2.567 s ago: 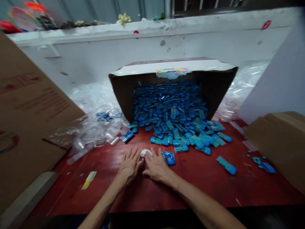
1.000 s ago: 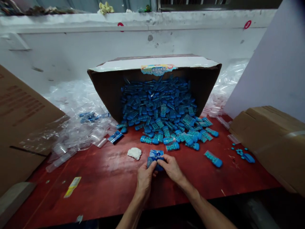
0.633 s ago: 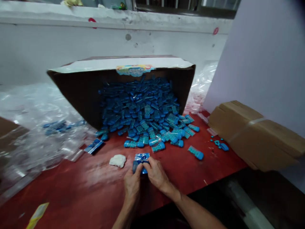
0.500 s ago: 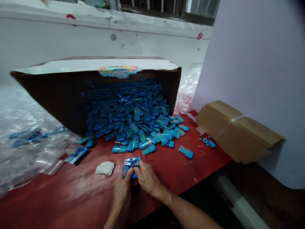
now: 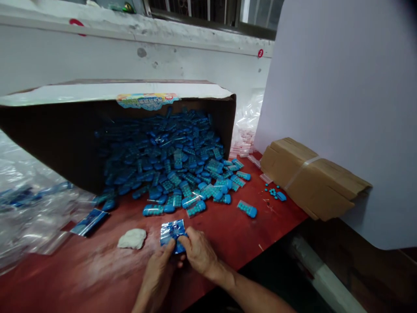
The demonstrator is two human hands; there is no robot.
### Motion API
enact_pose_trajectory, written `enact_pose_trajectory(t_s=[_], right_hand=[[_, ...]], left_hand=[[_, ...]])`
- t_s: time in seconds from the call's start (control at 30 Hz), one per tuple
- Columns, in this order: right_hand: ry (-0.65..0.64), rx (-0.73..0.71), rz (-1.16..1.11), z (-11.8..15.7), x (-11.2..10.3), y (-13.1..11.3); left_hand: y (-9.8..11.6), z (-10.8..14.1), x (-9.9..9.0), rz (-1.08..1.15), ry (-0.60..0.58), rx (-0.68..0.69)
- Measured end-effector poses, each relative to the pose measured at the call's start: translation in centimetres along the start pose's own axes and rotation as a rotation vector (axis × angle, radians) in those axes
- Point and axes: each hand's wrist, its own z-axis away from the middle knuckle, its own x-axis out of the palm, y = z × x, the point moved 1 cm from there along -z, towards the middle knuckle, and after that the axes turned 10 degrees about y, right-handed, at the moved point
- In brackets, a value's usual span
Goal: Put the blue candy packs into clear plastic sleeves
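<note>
A small shiny blue packet point(image 5: 171, 230) is pinched between my two hands, just above the red tabletop point(image 5: 130, 282). My left hand point(image 5: 162, 263) has its thumb on the packet's lower left part. At its lower right edge, my right hand point(image 5: 198, 251) grips with thumb and bent fingers; some fingertips are hidden. Beyond the hands, a heap of small clear containers point(image 5: 176, 169) with blue caps and blue beads spills from a cardboard box point(image 5: 58, 143) lying on its side. Left of my hands lies a lumpy white piece point(image 5: 132, 239) of something I cannot identify.
Another blue packet point(image 5: 89, 222) lies beside clear plastic bags point(image 5: 39, 221) on the left. One blue-capped container point(image 5: 246, 209) sits apart on the right. Loose blue beads point(image 5: 273, 191) lie near strapped flat cardboard point(image 5: 312, 178). A pale panel point(image 5: 335, 95) stands behind it.
The view has shifted right, so everything sits further left. The packet's silvery top is more exposed and tipped toward me, and my left thumb has moved lower on it.
</note>
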Motion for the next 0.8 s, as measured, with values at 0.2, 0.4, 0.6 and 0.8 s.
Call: enact_pose_trajectory(t_s=[0.2,0.4,0.6,0.8], right_hand=[[0.128,-0.056,0.264,-0.4,-5.5,4.0],[0.257,0.147,0.776,0.2,-10.4,13.1],[0.18,-0.07,0.653,1.7,-6.0,10.5],[0.088,-0.312,0.344,2.5,-3.1,7.3]], left_hand=[[-1.0,0.9,-0.7,0.362,0.015,-0.283],[-0.7,1.6,-2.0,0.507,0.03,-0.453],[-0.5,1.8,-2.7,0.516,0.008,-0.534],[-0.5,1.9,-3.5,0.487,-0.04,-0.561]])
